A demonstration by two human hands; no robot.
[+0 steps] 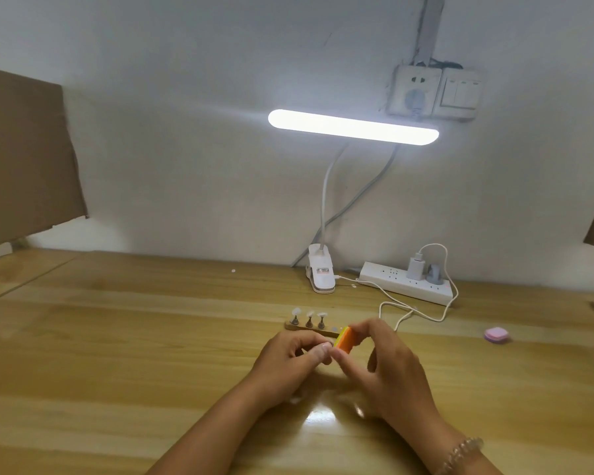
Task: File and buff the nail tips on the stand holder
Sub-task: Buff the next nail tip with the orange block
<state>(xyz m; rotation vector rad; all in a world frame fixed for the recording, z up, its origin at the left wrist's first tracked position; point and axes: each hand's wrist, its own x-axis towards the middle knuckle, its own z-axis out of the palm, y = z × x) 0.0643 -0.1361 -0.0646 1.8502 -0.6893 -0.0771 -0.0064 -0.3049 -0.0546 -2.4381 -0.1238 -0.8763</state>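
Three nail tips (309,315): upright on stand holder (297,326), desk (151,337) centre, just beyond left hand (288,354).
Holder axis: left-right.
Left hand: fingers curled; contents cannot tell.
Right hand (384,358): pinches orange buffer block (346,339), at holder's right end.

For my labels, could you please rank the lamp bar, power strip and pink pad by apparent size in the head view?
1. lamp bar
2. power strip
3. pink pad
The pad lies nearer the camera, yet looks plainly smallest.

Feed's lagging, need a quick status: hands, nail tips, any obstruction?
Right hand pinches orange buffer block. Left hand curled against it, contents hidden. Three nail tips upright on stand holder behind hands. Nothing blocking.
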